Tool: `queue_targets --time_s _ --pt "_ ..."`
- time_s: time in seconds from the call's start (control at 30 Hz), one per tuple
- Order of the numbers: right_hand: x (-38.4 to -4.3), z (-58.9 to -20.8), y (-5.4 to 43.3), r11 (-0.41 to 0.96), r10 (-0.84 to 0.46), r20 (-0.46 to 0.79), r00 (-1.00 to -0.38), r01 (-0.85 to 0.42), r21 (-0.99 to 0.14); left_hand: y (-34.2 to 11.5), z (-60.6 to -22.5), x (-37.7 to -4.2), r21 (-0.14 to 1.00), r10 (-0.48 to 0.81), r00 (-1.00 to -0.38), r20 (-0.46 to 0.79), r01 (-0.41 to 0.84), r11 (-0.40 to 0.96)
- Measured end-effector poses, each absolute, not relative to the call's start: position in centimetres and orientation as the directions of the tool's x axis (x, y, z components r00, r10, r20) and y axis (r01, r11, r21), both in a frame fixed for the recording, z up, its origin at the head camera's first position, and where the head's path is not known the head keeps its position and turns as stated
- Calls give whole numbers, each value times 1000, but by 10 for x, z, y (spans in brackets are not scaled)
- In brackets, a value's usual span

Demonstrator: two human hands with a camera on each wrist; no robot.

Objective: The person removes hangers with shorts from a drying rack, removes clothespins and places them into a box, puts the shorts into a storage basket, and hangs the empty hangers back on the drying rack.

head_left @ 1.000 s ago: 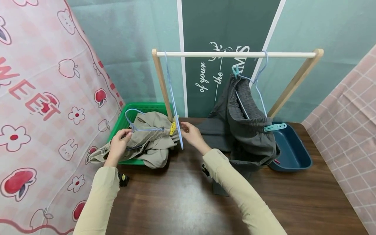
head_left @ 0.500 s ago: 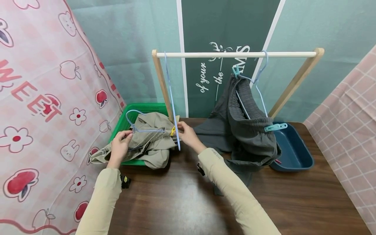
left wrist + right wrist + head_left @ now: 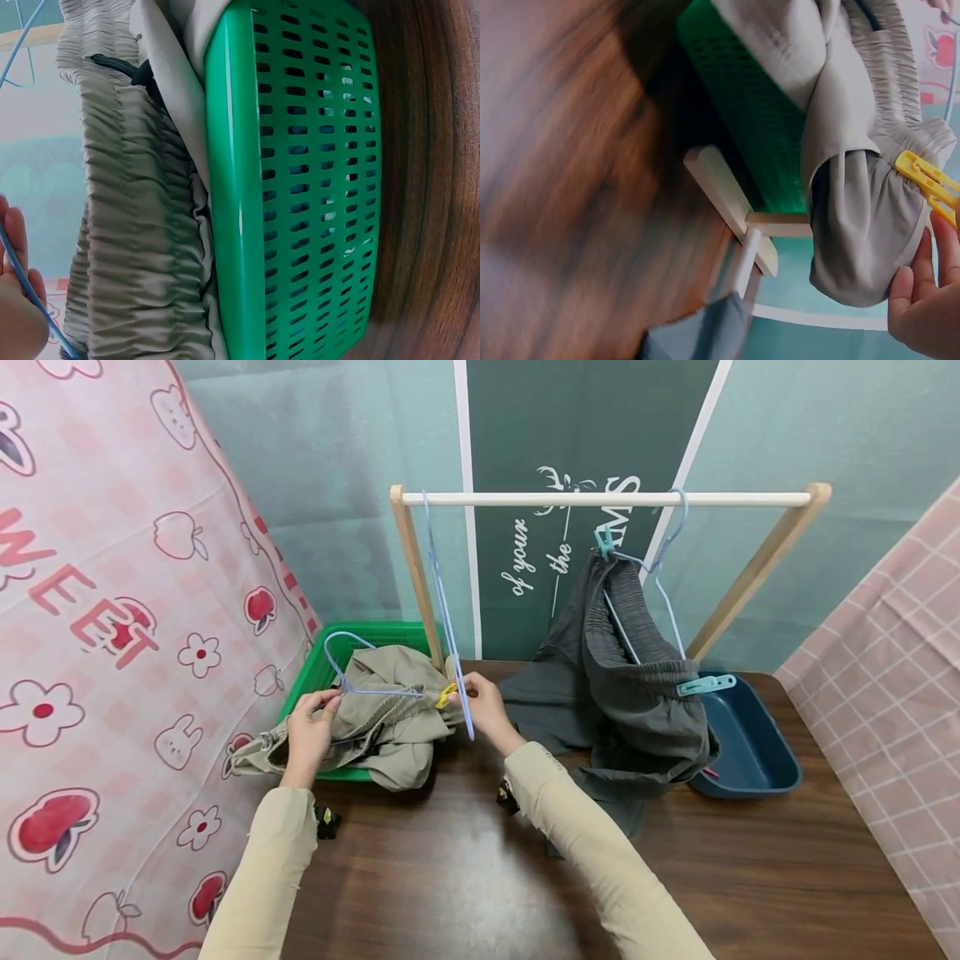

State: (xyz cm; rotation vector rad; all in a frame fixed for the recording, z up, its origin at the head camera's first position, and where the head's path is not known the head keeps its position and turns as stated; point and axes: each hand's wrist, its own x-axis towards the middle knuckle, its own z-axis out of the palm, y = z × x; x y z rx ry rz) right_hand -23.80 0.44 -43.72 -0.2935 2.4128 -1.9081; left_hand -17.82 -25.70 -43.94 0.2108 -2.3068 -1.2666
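In the head view, beige elastic-waisted trousers [image 3: 401, 752] lie bunched over a green basket [image 3: 305, 672]. A light-blue hanger [image 3: 375, 692] lies along their waistband. My left hand [image 3: 311, 727] pinches this hanger near its neck; the left wrist view shows the blue wire [image 3: 30, 289] crossing the hand. At the waistband's right end sits a yellow clothespin [image 3: 924, 178], biting the fabric. My right hand [image 3: 489, 710] holds that clothespin, its fingertips on its handle end; part of the grip lies outside the right wrist view. A second blue hanger [image 3: 452, 639] hangs in front of those fingers.
A rack with a white rod [image 3: 525, 499] and wooden legs stands behind. Dark grey trousers [image 3: 637, 718] hang at right on another hanger, with light-blue clothespins [image 3: 707, 685]. A dark blue bin [image 3: 750, 743] stands behind them on the wooden table [image 3: 420, 877].
My right hand has shifted slightly left onto the yellow clothespin, covering part of it. The hanging blue hanger has swayed left, then back right. My left hand keeps its hold, barely moving.
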Motion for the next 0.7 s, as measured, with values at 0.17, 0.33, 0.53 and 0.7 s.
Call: queue_targets --time_s 0.17,0.33,0.53,0.7 --pt "-240 -443 4 92 -111 31 -993 -42 -995 -257 -440 -178 830 -356 -867 348 108 547" --pt "-244 -445 7 -70 -49 -23 -999 26 -997 -257 -439 -180 831 -359 -866 347 107 546" --pt "-246 -442 12 -100 -54 -29 -998 34 -994 -257 -439 -179 847 -376 -868 324 88 525" --pt "-248 -430 19 161 -128 72 -989 -92 -983 -256 -439 -178 847 -365 -877 312 83 525"
